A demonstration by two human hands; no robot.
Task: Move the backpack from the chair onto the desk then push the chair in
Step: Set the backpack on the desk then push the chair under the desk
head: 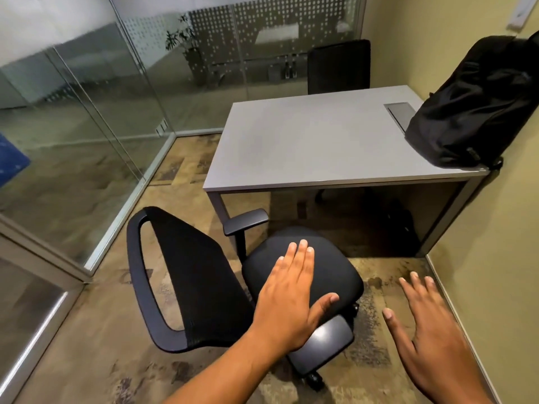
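Observation:
The black backpack (475, 106) lies on the right end of the grey desk (306, 141), leaning against the yellow wall. A black office chair (204, 284) stands on the carpet in front of the desk, turned sideways with its mesh back to the left and its seat empty. My left hand (294, 293) hovers flat and open above the seat, near the closer armrest. My right hand (431, 322) is open with fingers spread over the carpet to the right of the chair, holding nothing.
A second black chair (338, 67) stands behind the desk. Glass partitions (87, 112) close the room on the left and back. The yellow wall (495, 258) runs close along the right. A cable hatch (401, 112) is set in the desk beside the backpack.

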